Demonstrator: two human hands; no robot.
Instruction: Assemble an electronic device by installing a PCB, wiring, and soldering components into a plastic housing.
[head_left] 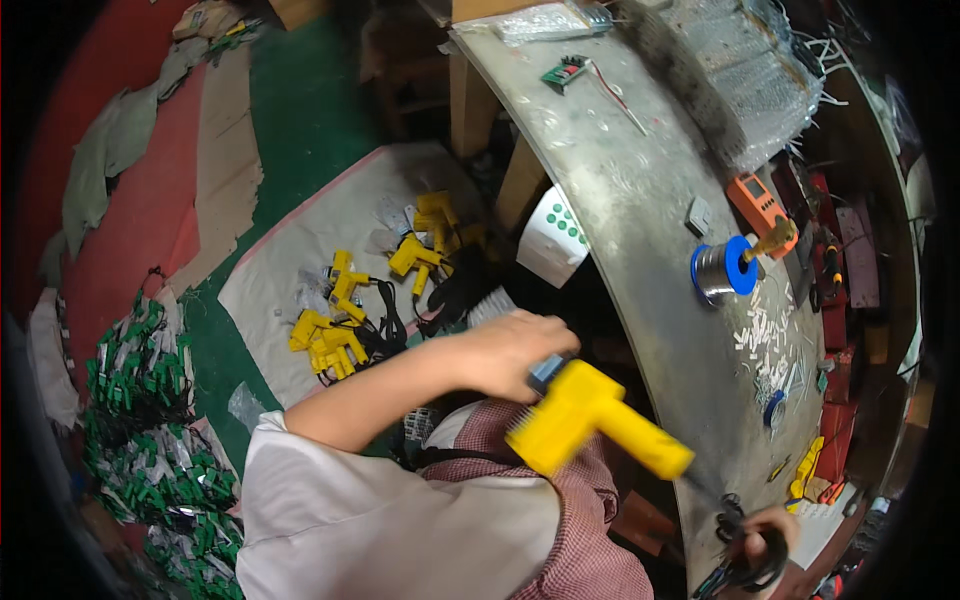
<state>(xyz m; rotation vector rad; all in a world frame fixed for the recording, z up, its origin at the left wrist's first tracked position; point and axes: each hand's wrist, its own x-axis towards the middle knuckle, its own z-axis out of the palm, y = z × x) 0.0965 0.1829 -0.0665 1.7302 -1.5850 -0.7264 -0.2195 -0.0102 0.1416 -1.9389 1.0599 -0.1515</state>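
One curved grey metal workbench [640, 230] sweeps from twelve o'clock down to five o'clock. At seven to nine o'clock one heap of green circuit boards [150, 420] covers the floor, and at ten o'clock one pale sheet [300, 260] carries about five yellow pistol-shaped plastic tools [345, 310] with black cords, loosely clustered. Near the centre, one more yellow pistol-shaped tool [590, 415] sits above the person's checked lap, nozzle end toward nine o'clock, handle toward four o'clock. The left hand [510, 352] curls over its rear grey end, fingers closed on it. The right hand [765, 545], at five o'clock, grips a bundle of black cord [745, 560] trailing from the handle. On the bench at three o'clock stand one orange handheld meter [757, 203] and one solder spool with a blue flange [725, 268], close together.
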